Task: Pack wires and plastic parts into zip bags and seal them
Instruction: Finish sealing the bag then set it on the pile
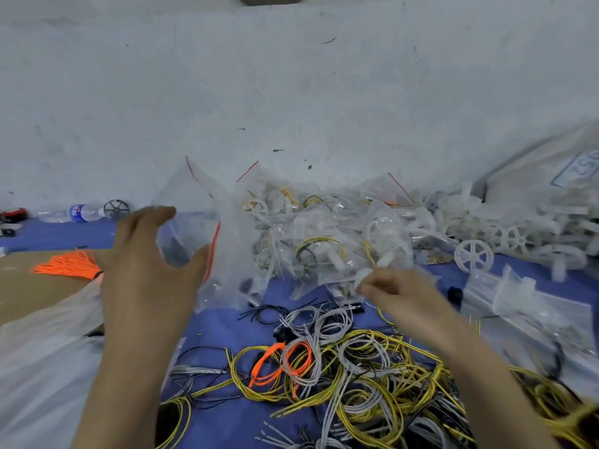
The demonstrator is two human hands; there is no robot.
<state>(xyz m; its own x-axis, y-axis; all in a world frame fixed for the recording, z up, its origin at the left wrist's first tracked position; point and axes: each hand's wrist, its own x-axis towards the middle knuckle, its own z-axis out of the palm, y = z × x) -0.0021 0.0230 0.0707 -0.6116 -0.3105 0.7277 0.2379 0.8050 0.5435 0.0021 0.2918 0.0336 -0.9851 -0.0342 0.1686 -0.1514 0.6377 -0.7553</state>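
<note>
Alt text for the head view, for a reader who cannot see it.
The left hand grips a clear zip bag above a blue table, while the blurred right hand sits beside a pile of filled bags. Loose yellow, grey and orange wires lie in front; white plastic wheels are heaped at right.

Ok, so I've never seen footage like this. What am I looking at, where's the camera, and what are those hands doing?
There is no machine here. One camera worn on a person's head looks down at their two bare hands, so you see their own view. The left hand holds a clear zip bag in its grip. The right hand appears to pinch a small white part, though that area is blurred. On the blue table lie loose wires in yellow, grey and orange, a pile of filled bags, white plastic wheels to the right, and a water bottle at the far left.
</note>
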